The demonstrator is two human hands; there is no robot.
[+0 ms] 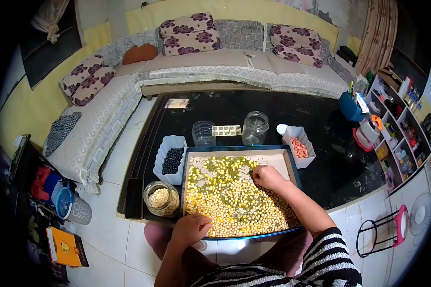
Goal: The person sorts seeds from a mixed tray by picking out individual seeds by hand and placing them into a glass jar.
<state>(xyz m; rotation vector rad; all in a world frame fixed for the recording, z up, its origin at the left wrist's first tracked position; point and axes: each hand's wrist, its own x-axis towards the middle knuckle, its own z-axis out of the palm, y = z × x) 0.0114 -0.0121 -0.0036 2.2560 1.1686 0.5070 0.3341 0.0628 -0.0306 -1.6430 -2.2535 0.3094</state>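
A shallow tray [292, 165] with a dark blue rim holds mixed soybeans [273, 215], yellow corn kernels [225, 165] and small green mung beans [249, 203]. My right hand [269, 178] is inside its far right part, fingers curled down at the beans; the fingertips are hidden. At the near left corner, my left hand [191, 228] rests by the tray's edge with its fingers curled together. Whatever either hand pinches is too small or hidden to make out. Left of the tray stands a glass jar [161, 198] partly filled with soybeans.
A clear tub [163, 143] of black beans flanks the tray's left side, another tub [299, 136] of reddish peanuts its right. Behind stand two clear jars, one short [204, 134], one taller [255, 128]. A phone [134, 198] lies on the black table [349, 172]; a pitcher [368, 131] stands right.
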